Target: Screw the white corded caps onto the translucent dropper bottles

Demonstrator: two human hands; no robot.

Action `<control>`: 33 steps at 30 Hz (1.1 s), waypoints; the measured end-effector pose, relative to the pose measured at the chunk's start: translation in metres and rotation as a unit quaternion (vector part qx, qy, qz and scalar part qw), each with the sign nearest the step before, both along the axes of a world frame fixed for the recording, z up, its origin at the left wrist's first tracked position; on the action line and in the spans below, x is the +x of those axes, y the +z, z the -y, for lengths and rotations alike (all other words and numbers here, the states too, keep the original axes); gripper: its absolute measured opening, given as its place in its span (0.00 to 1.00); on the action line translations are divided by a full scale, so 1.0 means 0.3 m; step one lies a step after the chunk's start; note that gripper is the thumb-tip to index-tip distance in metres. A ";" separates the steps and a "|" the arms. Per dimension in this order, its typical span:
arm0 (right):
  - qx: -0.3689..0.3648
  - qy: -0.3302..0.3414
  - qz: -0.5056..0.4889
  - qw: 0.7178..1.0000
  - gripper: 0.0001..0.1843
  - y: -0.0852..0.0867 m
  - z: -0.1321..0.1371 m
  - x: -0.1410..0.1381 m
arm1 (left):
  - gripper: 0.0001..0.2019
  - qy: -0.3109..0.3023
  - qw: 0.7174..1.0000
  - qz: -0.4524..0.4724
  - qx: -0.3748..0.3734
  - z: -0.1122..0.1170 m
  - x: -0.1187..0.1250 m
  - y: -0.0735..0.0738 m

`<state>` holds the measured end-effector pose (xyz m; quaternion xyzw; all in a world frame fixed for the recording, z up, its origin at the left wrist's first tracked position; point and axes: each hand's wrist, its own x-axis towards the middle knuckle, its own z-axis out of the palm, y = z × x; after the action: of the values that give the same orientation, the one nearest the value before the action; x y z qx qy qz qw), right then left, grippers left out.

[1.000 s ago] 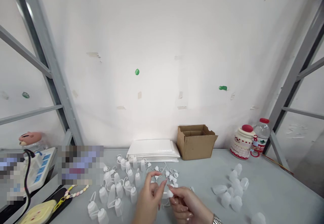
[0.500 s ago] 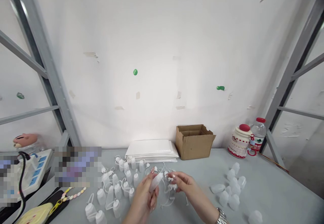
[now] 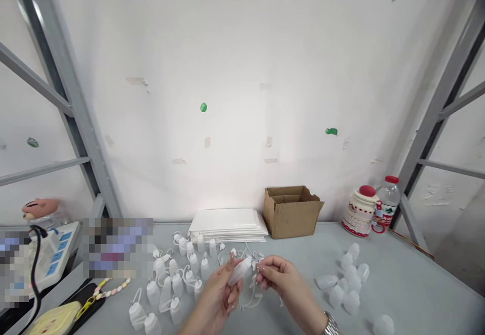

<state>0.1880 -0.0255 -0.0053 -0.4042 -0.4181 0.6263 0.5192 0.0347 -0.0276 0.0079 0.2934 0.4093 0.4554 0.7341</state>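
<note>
In my left hand (image 3: 222,289) lies a small white plastic squeeze bottle (image 3: 239,271), its neck tilted up to the right. My right hand (image 3: 276,277) pinches a small white cap with a strap (image 3: 254,264) close beside the bottle's mouth; whether cap and bottle touch I cannot tell. More white caps with thin straps (image 3: 253,302) lie on the table under and behind my hands, partly hidden. To the left stand several small bottles with strapped caps (image 3: 177,285). At the right lies a loose group of bottles without visible caps (image 3: 351,277).
A stack of white sheets or boards (image 3: 227,224) and an open cardboard box (image 3: 292,212) are against the wall. A decorated jar (image 3: 358,213) and a red-capped bottle (image 3: 388,198) stand at the right back. A power strip (image 3: 60,249) and a beaded strap (image 3: 111,290) lie left.
My right hand has closed on a cap from the pile and brought it to the bottle's neck. My left hand has tipped the bottle further right, towards it.
</note>
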 end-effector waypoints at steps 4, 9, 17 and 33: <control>-0.003 0.002 -0.063 0.998 0.14 0.045 0.007 0.035 | 0.29 -0.060 0.996 0.003 0.059 0.001 -0.001 -0.010; -0.001 0.062 -0.041 0.997 0.11 0.076 0.010 0.089 | 0.18 -0.065 0.985 -0.068 0.143 -0.022 -0.006 -0.044; 0.032 0.011 0.015 0.999 0.16 0.075 -0.003 0.097 | 0.11 -0.003 0.920 -0.265 0.288 -0.002 -0.013 -0.034; 0.026 -0.001 -0.051 0.998 0.16 0.065 0.008 0.047 | 0.19 -0.017 0.959 -0.179 0.221 -0.004 -0.005 -0.042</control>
<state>0.2022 -0.0280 0.0142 -0.3584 -0.4064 0.6346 0.5510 0.0332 -0.0265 -0.0046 0.5320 0.4186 0.4616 0.5733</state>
